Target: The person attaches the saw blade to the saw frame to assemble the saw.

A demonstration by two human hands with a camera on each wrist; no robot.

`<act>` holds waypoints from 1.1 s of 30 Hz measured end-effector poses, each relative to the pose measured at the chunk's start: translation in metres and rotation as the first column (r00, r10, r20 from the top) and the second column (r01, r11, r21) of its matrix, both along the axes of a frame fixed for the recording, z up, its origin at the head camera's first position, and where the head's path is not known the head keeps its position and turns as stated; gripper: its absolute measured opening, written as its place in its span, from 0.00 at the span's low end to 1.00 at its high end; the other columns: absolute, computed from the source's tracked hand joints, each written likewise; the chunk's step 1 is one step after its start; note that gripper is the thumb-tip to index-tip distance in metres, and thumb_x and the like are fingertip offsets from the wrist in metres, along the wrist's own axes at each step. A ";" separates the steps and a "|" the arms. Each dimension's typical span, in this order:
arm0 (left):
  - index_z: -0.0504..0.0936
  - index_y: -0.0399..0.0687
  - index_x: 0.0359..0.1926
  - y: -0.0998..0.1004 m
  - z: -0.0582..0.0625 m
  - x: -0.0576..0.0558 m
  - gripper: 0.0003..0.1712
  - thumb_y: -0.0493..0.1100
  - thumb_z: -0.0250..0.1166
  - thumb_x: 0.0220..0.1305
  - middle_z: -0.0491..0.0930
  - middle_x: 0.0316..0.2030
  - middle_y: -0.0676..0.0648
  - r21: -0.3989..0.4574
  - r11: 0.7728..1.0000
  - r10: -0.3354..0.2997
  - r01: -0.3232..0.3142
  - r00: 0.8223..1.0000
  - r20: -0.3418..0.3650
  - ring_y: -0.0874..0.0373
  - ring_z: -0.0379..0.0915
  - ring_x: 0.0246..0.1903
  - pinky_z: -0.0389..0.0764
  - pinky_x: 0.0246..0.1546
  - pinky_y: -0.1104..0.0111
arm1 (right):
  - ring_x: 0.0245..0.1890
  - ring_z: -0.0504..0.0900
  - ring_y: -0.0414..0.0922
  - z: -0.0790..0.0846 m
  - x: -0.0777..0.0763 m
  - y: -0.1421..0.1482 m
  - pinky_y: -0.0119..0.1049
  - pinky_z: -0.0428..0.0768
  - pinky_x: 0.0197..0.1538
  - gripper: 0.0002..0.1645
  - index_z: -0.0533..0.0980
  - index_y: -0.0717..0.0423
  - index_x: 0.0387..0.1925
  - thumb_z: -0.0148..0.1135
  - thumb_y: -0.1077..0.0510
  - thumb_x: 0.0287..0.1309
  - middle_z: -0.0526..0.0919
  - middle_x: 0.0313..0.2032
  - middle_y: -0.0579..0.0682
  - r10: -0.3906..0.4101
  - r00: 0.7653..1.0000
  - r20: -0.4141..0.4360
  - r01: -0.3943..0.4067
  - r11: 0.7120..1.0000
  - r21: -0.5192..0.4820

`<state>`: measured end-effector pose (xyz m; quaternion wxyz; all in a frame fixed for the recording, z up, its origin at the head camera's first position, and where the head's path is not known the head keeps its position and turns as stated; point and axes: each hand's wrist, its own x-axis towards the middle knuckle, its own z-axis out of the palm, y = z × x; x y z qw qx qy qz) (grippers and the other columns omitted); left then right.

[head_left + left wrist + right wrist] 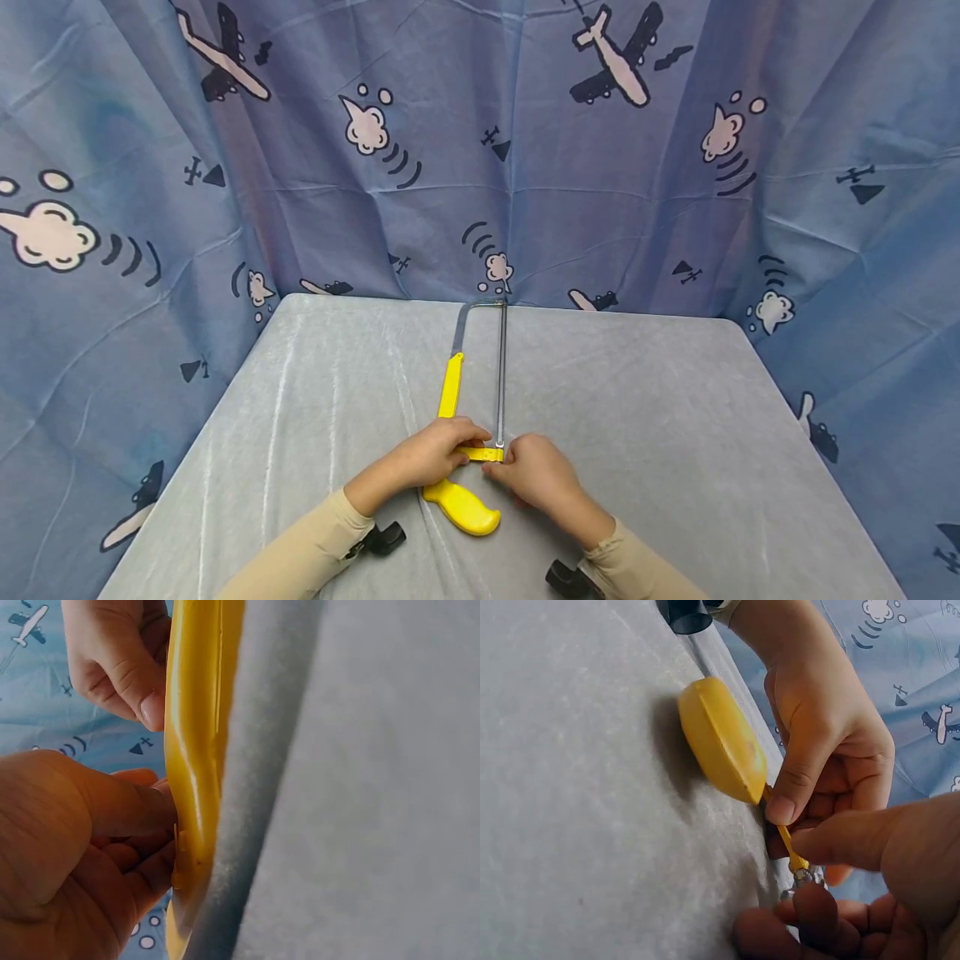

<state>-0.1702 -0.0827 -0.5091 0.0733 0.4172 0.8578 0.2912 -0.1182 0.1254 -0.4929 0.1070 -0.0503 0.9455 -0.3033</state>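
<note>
A hacksaw [450, 387] with a yellow handle [465, 508] and a grey metal frame lies on the table, its handle towards me and its blade [501, 375] on the right side. My left hand [431, 454] holds the yellow part of the saw, thumb and fingers pinching the short yellow arm [483, 454] at the blade's near end. At the tip of that arm, my right hand [540, 475] has its thumb and fingertips round a small metal wing nut [802, 876]. In the left wrist view the yellow handle [191, 750] partly hides the right hand's fingers.
The table [637, 400] is covered with a light grey cloth. Blue curtains [450, 167] printed with planes and clouds hang behind it and at both sides. Black wrist cameras [386, 540] sit on both forearms, close over the cloth.
</note>
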 end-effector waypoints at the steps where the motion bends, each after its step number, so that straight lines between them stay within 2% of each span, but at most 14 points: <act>1: 0.82 0.40 0.59 0.000 0.000 0.000 0.23 0.28 0.68 0.63 0.84 0.48 0.48 0.001 1.000 -0.001 0.001 1.000 -0.002 0.58 0.80 0.48 0.81 0.54 0.70 | 0.07 0.73 0.40 -0.001 -0.001 0.001 0.31 0.60 0.14 0.27 0.70 0.48 0.10 0.71 0.45 0.57 0.69 0.05 0.40 0.007 1.000 0.017 -0.006 1.000 -0.030; 3: 0.82 0.40 0.59 -0.001 -0.001 0.000 0.23 0.28 0.68 0.63 0.84 0.48 0.48 0.006 1.000 0.000 0.000 1.000 0.002 0.58 0.80 0.48 0.81 0.54 0.70 | 0.08 0.75 0.40 -0.001 -0.003 0.003 0.31 0.66 0.13 0.22 0.73 0.52 0.12 0.67 0.51 0.58 0.72 0.07 0.43 0.029 0.994 0.101 -0.014 0.989 -0.147; 5: 0.82 0.40 0.59 -0.001 -0.001 0.000 0.22 0.28 0.68 0.63 0.84 0.48 0.48 0.011 1.000 0.002 -0.002 1.000 0.011 0.58 0.80 0.48 0.81 0.54 0.70 | 0.10 0.78 0.41 -0.002 -0.005 0.006 0.34 0.74 0.14 0.17 0.76 0.57 0.16 0.62 0.56 0.60 0.76 0.12 0.46 0.074 0.973 0.219 -0.007 0.955 -0.295; 6: 0.82 0.40 0.59 -0.001 -0.001 0.000 0.22 0.28 0.68 0.63 0.84 0.48 0.48 0.013 1.000 0.003 -0.003 1.000 0.015 0.58 0.80 0.49 0.81 0.54 0.70 | 0.12 0.80 0.42 -0.003 -0.007 0.009 0.36 0.79 0.16 0.16 0.77 0.60 0.19 0.61 0.58 0.62 0.79 0.14 0.48 0.105 0.953 0.283 0.008 0.928 -0.371; 8: 0.82 0.40 0.59 -0.002 -0.001 0.000 0.23 0.28 0.68 0.63 0.84 0.48 0.48 0.017 1.000 0.006 -0.007 1.000 0.028 0.59 0.80 0.49 0.81 0.54 0.70 | 0.17 0.84 0.44 -0.003 -0.010 0.013 0.40 0.85 0.21 0.15 0.79 0.66 0.27 0.58 0.60 0.67 0.82 0.21 0.52 0.174 0.897 0.407 0.061 0.862 -0.503; 10: 0.82 0.40 0.59 -0.002 -0.001 0.001 0.23 0.28 0.68 0.63 0.84 0.48 0.48 0.021 1.000 0.009 -0.010 0.999 0.038 0.59 0.80 0.49 0.81 0.54 0.70 | 0.22 0.87 0.45 -0.004 -0.013 0.017 0.42 0.87 0.26 0.15 0.80 0.69 0.34 0.55 0.61 0.71 0.85 0.26 0.54 0.238 0.845 0.479 0.098 0.811 -0.576; 12: 0.82 0.40 0.60 -0.002 -0.001 0.000 0.23 0.29 0.68 0.64 0.84 0.48 0.48 0.027 1.000 0.014 -0.015 0.999 0.048 0.59 0.80 0.49 0.81 0.54 0.69 | 0.27 0.89 0.46 -0.005 -0.016 0.020 0.43 0.89 0.30 0.15 0.79 0.71 0.40 0.52 0.62 0.74 0.86 0.30 0.55 0.291 0.804 0.519 0.122 0.773 -0.622; 15: 0.82 0.40 0.60 -0.002 -0.002 0.000 0.23 0.28 0.67 0.64 0.85 0.48 0.48 0.042 0.999 0.023 -0.026 0.998 0.066 0.58 0.81 0.48 0.81 0.54 0.69 | 0.30 0.89 0.46 -0.008 -0.018 0.023 0.44 0.89 0.35 0.15 0.78 0.72 0.44 0.48 0.63 0.76 0.88 0.33 0.55 0.343 0.767 0.543 0.144 0.732 -0.666; 19: 0.82 0.39 0.60 -0.002 -0.002 -0.001 0.23 0.28 0.67 0.63 0.85 0.48 0.47 0.059 0.998 0.030 -0.036 0.995 0.090 0.58 0.81 0.48 0.81 0.53 0.69 | 0.33 0.89 0.45 -0.010 -0.020 0.026 0.45 0.89 0.39 0.16 0.76 0.72 0.46 0.44 0.64 0.77 0.88 0.36 0.55 0.396 0.734 0.552 0.157 0.691 -0.706; 26: 0.82 0.39 0.59 -0.003 -0.002 -0.001 0.23 0.27 0.67 0.62 0.85 0.48 0.46 0.089 0.995 0.042 -0.054 0.991 0.129 0.56 0.81 0.48 0.82 0.53 0.68 | 0.39 0.90 0.46 -0.016 -0.025 0.033 0.43 0.89 0.41 0.16 0.75 0.67 0.51 0.42 0.61 0.80 0.89 0.44 0.55 0.463 0.684 0.564 0.174 0.647 -0.742; 33: 0.83 0.40 0.58 -0.001 -0.005 -0.004 0.22 0.26 0.67 0.62 0.85 0.49 0.46 0.125 0.988 0.069 -0.092 0.982 0.176 0.58 0.82 0.48 0.82 0.52 0.69 | 0.48 0.88 0.45 -0.019 -0.033 0.042 0.37 0.88 0.42 0.17 0.73 0.63 0.55 0.39 0.61 0.81 0.88 0.49 0.50 0.595 0.589 0.547 0.222 0.532 -0.818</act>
